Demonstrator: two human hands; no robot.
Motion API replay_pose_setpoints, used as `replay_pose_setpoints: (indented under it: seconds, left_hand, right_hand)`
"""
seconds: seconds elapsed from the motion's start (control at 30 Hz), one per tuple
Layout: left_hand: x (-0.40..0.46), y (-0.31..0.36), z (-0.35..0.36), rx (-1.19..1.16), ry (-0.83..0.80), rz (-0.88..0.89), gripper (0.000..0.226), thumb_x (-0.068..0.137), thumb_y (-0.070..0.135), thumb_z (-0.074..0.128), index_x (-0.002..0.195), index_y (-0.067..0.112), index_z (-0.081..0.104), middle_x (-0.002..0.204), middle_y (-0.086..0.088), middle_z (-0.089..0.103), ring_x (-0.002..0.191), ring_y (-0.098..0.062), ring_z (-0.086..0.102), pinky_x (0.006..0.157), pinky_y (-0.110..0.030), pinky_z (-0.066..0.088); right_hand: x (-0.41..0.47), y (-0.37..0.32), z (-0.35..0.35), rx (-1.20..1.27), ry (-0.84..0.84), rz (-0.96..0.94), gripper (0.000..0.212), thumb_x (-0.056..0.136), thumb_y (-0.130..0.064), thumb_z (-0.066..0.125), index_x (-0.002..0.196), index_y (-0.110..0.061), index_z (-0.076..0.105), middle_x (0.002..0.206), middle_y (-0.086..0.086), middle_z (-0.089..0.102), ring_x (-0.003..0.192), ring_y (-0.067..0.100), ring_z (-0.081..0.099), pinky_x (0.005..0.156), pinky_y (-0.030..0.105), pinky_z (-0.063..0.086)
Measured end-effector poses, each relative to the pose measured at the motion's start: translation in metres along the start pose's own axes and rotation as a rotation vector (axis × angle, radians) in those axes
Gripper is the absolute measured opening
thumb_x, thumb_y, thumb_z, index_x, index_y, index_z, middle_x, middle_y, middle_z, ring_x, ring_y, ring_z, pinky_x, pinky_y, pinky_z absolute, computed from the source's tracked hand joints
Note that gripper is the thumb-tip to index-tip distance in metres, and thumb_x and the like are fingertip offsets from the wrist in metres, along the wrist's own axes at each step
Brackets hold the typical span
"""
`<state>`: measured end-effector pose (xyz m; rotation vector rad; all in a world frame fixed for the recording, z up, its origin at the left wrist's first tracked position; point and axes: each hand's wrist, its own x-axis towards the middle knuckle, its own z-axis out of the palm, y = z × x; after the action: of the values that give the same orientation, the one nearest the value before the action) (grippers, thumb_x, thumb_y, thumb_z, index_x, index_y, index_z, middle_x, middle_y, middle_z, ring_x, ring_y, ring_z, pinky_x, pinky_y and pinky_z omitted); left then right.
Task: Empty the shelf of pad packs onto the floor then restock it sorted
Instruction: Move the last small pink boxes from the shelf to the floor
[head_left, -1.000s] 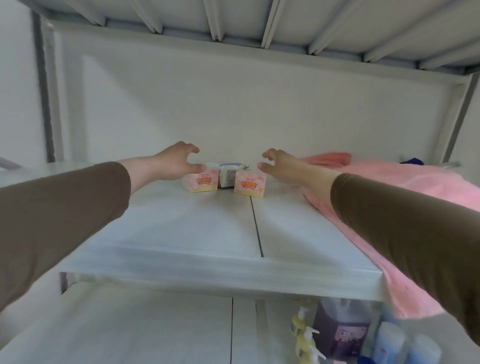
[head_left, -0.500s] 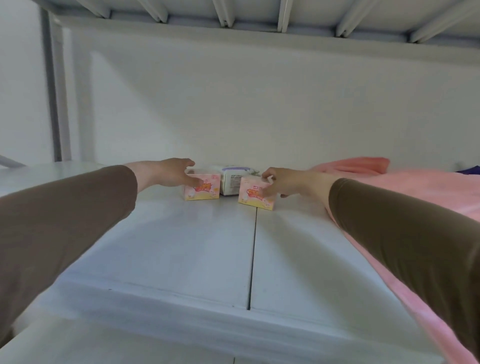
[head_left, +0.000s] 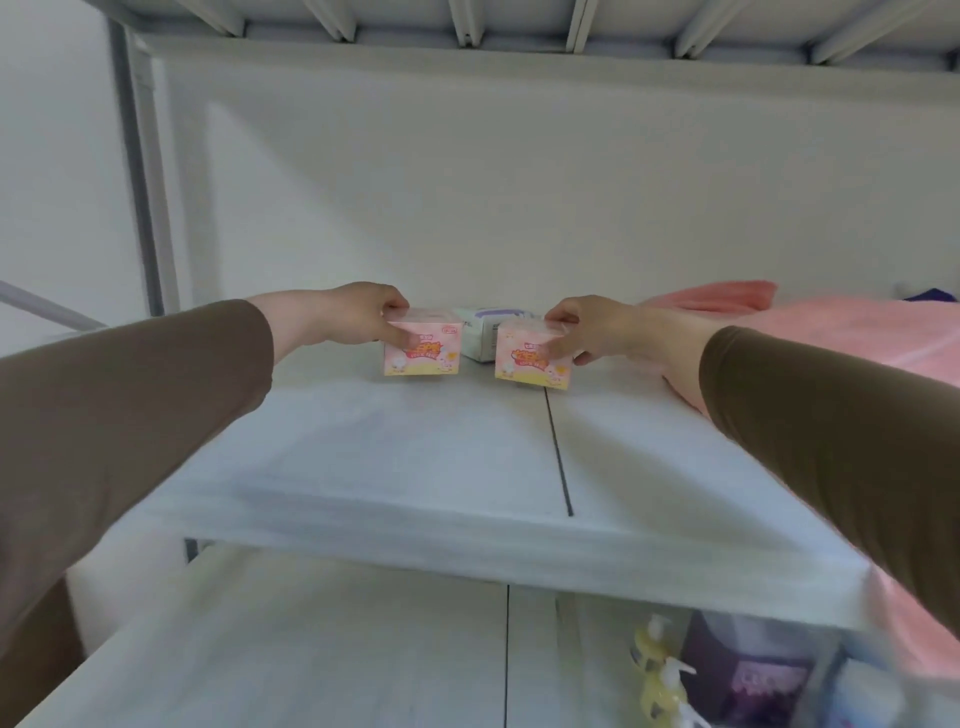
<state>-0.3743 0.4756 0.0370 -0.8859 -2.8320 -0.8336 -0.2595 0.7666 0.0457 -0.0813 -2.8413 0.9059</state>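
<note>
Pink packs (head_left: 422, 349) (head_left: 532, 356) upright, fronts facing camera, each pinched in one hand's grip (head_left: 358, 314) (head_left: 589, 327).

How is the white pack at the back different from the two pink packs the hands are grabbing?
The white pack has a purple top and plain sides, while the left pink pack and right pink pack are pink and yellow with cartoon prints. The white pack sits untouched further back; the left hand and right hand each hold a pink pack in their grip. All three are small packs on the same white shelf.
</note>
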Motion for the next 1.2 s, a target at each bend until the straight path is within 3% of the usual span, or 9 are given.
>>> replay_pose_setpoints:
  seconds: [0.2, 0.43, 0.77, 0.83, 0.93, 1.1, 1.2]
  left_hand:
    - [-0.08, -0.001, -0.027, -0.038, -0.031, 0.105, 0.051, 0.082, 0.038, 0.078, 0.126, 0.022, 0.057, 0.126, 0.005, 0.056, 0.115, -0.019, 0.053, 0.091, -0.03, 0.042]
    - [-0.173, -0.002, -0.049, -0.089, -0.08, 0.195, 0.045, 0.082, 0.038, 0.078, 0.122, 0.025, 0.061, 0.123, 0.007, 0.059, 0.113, -0.017, 0.057, 0.085, -0.026, 0.042]
    - [-0.287, 0.002, -0.046, -0.177, -0.123, 0.176, 0.044, 0.081, 0.033, 0.079, 0.121, 0.027, 0.062, 0.115, 0.01, 0.064, 0.109, -0.014, 0.061, 0.087, -0.022, 0.043]
    - [-0.308, 0.0, -0.036, -0.173, -0.136, 0.156, 0.044, 0.08, 0.034, 0.08, 0.12, 0.027, 0.063, 0.114, 0.01, 0.065, 0.109, -0.015, 0.061, 0.093, -0.027, 0.044]
    - [-0.34, -0.007, -0.013, -0.151, -0.178, 0.121, 0.047, 0.077, 0.037, 0.082, 0.119, 0.029, 0.063, 0.116, 0.009, 0.065, 0.108, -0.015, 0.063, 0.104, -0.036, 0.043]
    - [-0.385, -0.026, 0.044, -0.181, -0.264, 0.072, 0.048, 0.076, 0.037, 0.083, 0.118, 0.03, 0.062, 0.112, 0.01, 0.068, 0.107, -0.016, 0.064, 0.103, -0.038, 0.045]
    - [-0.403, -0.047, 0.082, -0.211, -0.305, 0.049, 0.049, 0.076, 0.03, 0.084, 0.119, 0.026, 0.061, 0.112, 0.007, 0.069, 0.107, -0.018, 0.064, 0.098, -0.035, 0.046]
  right_hand:
    - [-0.094, -0.052, 0.017, 0.033, 0.088, 0.016, 0.051, 0.082, -0.018, 0.079, 0.127, -0.015, 0.056, 0.121, 0.001, 0.058, 0.093, 0.012, 0.066, 0.074, 0.02, 0.057]
    - [-0.192, -0.1, 0.034, 0.084, 0.103, 0.042, 0.046, 0.081, -0.007, 0.077, 0.12, -0.021, 0.057, 0.117, -0.001, 0.06, 0.101, 0.016, 0.066, 0.084, 0.025, 0.057]
    - [-0.292, -0.125, 0.067, 0.111, 0.06, 0.03, 0.05, 0.08, -0.007, 0.079, 0.121, -0.023, 0.056, 0.116, -0.003, 0.062, 0.107, 0.02, 0.066, 0.095, 0.038, 0.055]
    - [-0.312, -0.121, 0.078, 0.118, 0.051, 0.039, 0.051, 0.08, -0.006, 0.079, 0.124, -0.018, 0.056, 0.115, -0.003, 0.061, 0.108, 0.022, 0.065, 0.096, 0.039, 0.055]
    - [-0.342, -0.108, 0.103, 0.114, 0.032, 0.079, 0.057, 0.079, -0.009, 0.08, 0.131, -0.016, 0.056, 0.117, -0.004, 0.06, 0.106, 0.02, 0.065, 0.093, 0.035, 0.057]
    - [-0.382, -0.082, 0.16, 0.047, -0.024, 0.13, 0.065, 0.08, -0.012, 0.08, 0.138, -0.019, 0.051, 0.122, -0.004, 0.059, 0.098, 0.012, 0.062, 0.078, 0.019, 0.053]
    - [-0.398, -0.065, 0.2, -0.01, -0.042, 0.164, 0.063, 0.08, -0.016, 0.079, 0.137, -0.022, 0.051, 0.121, -0.003, 0.059, 0.097, 0.014, 0.058, 0.075, 0.019, 0.046]
